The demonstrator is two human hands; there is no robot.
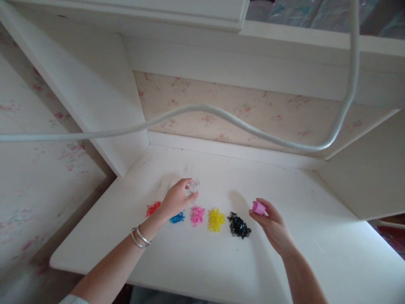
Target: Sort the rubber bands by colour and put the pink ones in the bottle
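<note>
My left hand (177, 197) is closed on a small clear container (194, 185), held over the row of piles. Between the thumb and fingers of my right hand (274, 221) is a small pink cap-like piece (258, 207), to the right of the black pile. Small loops like rubber bands lie in separate heaps: red bands (153, 208), blue bands (177, 218), pink bands (198, 215), yellow bands (217, 219) and black bands (239, 226). My left hand and forearm partly cover the red and blue heaps.
The heaps lie on a white desk (190, 257) with a back ledge and side panels. A thick white cable or tube (202, 108) crosses the view above the desk. White cabinets (202, 57) overhang the back.
</note>
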